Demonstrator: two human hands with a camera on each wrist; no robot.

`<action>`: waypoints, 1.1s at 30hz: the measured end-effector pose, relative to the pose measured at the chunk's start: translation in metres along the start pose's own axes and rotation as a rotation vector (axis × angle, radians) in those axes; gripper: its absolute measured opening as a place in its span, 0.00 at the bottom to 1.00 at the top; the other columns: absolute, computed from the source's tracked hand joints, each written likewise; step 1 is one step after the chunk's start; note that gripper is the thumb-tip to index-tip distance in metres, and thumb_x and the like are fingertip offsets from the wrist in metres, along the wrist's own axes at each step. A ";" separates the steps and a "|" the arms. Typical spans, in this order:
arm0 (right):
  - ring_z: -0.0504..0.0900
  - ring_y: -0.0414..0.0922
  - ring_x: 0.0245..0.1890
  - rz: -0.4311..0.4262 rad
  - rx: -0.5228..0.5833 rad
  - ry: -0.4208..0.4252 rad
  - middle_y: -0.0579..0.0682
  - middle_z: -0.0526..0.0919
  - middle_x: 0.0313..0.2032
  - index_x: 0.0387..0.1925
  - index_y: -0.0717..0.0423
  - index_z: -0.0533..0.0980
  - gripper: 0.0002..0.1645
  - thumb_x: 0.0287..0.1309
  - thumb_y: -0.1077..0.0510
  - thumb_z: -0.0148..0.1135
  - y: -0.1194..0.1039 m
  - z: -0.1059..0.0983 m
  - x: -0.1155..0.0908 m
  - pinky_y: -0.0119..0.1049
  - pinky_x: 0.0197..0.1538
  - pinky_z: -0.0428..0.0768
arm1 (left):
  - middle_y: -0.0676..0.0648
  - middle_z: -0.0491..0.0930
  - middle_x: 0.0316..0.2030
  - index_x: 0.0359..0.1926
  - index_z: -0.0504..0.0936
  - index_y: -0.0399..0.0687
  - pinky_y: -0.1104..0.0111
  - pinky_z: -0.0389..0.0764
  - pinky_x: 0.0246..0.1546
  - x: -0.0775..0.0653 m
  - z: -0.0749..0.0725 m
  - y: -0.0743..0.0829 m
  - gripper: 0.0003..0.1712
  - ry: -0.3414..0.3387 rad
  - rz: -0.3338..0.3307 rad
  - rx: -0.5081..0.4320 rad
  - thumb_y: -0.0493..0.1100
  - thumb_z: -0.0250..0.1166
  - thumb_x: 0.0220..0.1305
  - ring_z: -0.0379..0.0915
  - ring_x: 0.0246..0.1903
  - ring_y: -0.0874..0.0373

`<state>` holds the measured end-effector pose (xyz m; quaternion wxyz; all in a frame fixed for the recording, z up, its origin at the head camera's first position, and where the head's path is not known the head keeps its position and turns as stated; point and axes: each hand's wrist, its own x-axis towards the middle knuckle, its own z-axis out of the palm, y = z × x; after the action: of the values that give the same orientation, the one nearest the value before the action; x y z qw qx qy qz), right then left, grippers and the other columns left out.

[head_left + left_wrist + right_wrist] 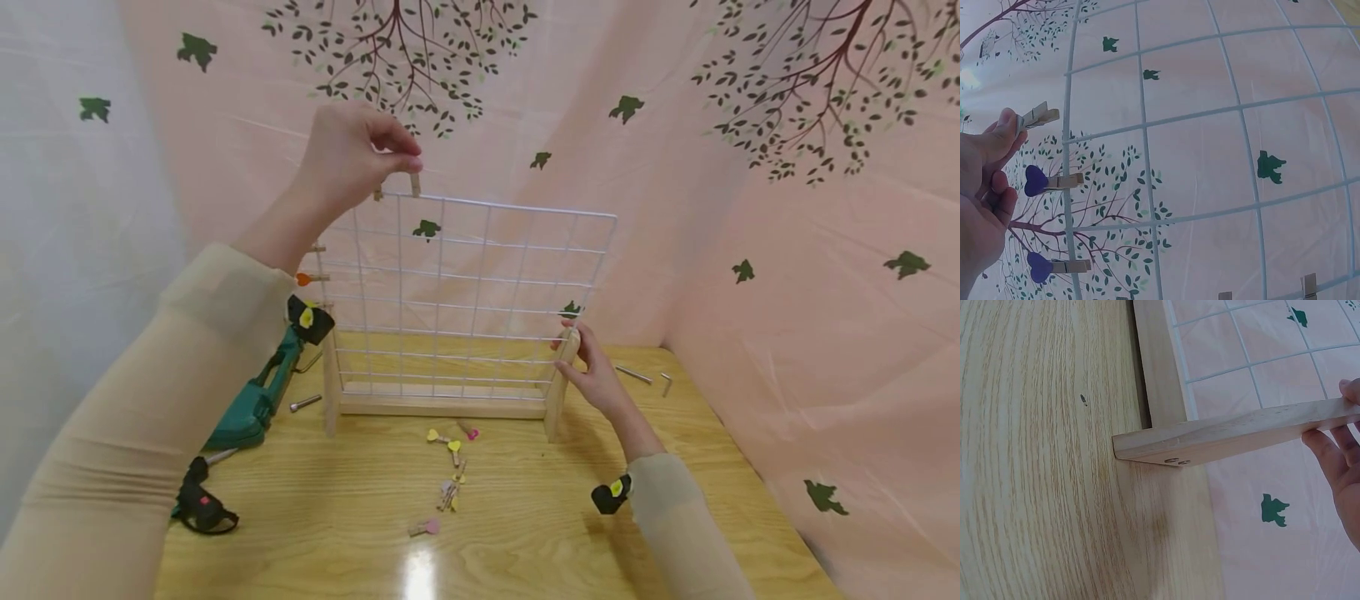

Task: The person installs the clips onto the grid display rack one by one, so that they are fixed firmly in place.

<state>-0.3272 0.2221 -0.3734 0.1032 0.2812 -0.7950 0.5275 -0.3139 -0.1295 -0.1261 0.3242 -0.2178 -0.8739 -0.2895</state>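
Between left thumb and fingers, my left hand pinches a small wooden clothespin. Its tips are parted and stand just beside the top wire of the white wire grid, seemingly apart from it. Two clothespins with purple hearts are clipped along that same wire. More clothespins, one with an orange heart, sit on the grid's left edge. My right hand holds the upper part of the right wooden post of the stand carrying the grid.
Several loose heart clothespins lie on the wooden table before the stand. At left are a green case, a black-handled tool and a bolt. A metal rod and a hex key lie at right.
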 end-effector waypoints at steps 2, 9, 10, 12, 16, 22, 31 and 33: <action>0.71 0.51 0.51 0.003 0.009 0.002 0.62 0.72 0.45 0.63 0.57 0.54 0.37 0.53 0.74 0.54 0.000 0.000 0.000 0.28 0.44 0.76 | 0.50 0.81 0.31 0.33 0.84 0.45 0.72 0.64 0.42 0.002 0.001 -0.002 0.12 -0.005 -0.005 0.009 0.49 0.65 0.52 0.65 0.37 0.62; 0.66 0.66 0.52 -0.015 0.042 -0.017 0.73 0.68 0.47 0.63 0.60 0.53 0.37 0.53 0.75 0.53 0.001 -0.002 0.001 0.24 0.44 0.75 | 0.50 0.82 0.33 0.34 0.83 0.46 0.69 0.64 0.44 0.007 0.005 -0.002 0.12 -0.051 0.009 0.056 0.48 0.65 0.52 0.64 0.37 0.60; 0.66 0.66 0.52 -0.017 0.039 -0.018 0.73 0.68 0.47 0.63 0.60 0.53 0.37 0.53 0.74 0.53 0.002 -0.003 0.001 0.24 0.44 0.75 | 0.50 0.82 0.33 0.35 0.83 0.46 0.69 0.64 0.43 0.007 0.006 -0.002 0.12 -0.063 0.013 0.062 0.47 0.65 0.52 0.64 0.37 0.59; 0.66 0.66 0.52 -0.022 0.036 -0.016 0.73 0.68 0.46 0.63 0.60 0.53 0.37 0.53 0.75 0.53 0.002 -0.003 0.001 0.24 0.44 0.75 | 0.50 0.82 0.34 0.35 0.83 0.45 0.69 0.64 0.42 0.007 0.008 -0.002 0.12 -0.079 0.022 0.071 0.48 0.64 0.53 0.64 0.37 0.59; 0.65 0.67 0.52 -0.015 0.051 -0.023 0.74 0.67 0.47 0.63 0.59 0.53 0.37 0.53 0.75 0.53 0.003 -0.002 0.000 0.24 0.43 0.76 | 0.49 0.82 0.34 0.35 0.82 0.45 0.66 0.62 0.43 0.005 0.011 -0.006 0.14 -0.083 0.029 0.075 0.50 0.63 0.54 0.63 0.36 0.57; 0.66 0.65 0.52 -0.008 0.047 -0.021 0.72 0.68 0.46 0.63 0.59 0.53 0.36 0.53 0.74 0.53 0.002 -0.001 0.000 0.25 0.43 0.76 | 0.50 0.80 0.39 0.41 0.80 0.46 0.62 0.63 0.53 -0.003 0.008 -0.009 0.18 -0.088 0.047 0.068 0.53 0.62 0.54 0.63 0.45 0.56; 0.72 0.49 0.50 -0.009 0.004 -0.010 0.59 0.72 0.44 0.63 0.58 0.54 0.37 0.53 0.74 0.54 0.001 -0.001 0.001 0.27 0.44 0.76 | 0.51 0.74 0.52 0.51 0.75 0.50 0.65 0.58 0.61 -0.027 -0.018 -0.022 0.26 0.069 0.038 0.081 0.53 0.65 0.51 0.58 0.56 0.57; 0.70 0.58 0.51 -0.015 0.011 -0.010 0.62 0.72 0.45 0.63 0.59 0.54 0.36 0.53 0.74 0.54 0.000 -0.001 0.000 0.26 0.44 0.76 | 0.52 0.72 0.54 0.54 0.74 0.51 0.66 0.56 0.62 -0.035 -0.024 -0.028 0.28 0.100 0.026 0.071 0.52 0.66 0.50 0.57 0.58 0.58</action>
<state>-0.3279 0.2230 -0.3730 0.1015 0.2902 -0.7906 0.5295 -0.2947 -0.1731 -0.1459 0.3790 -0.2027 -0.8633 -0.2645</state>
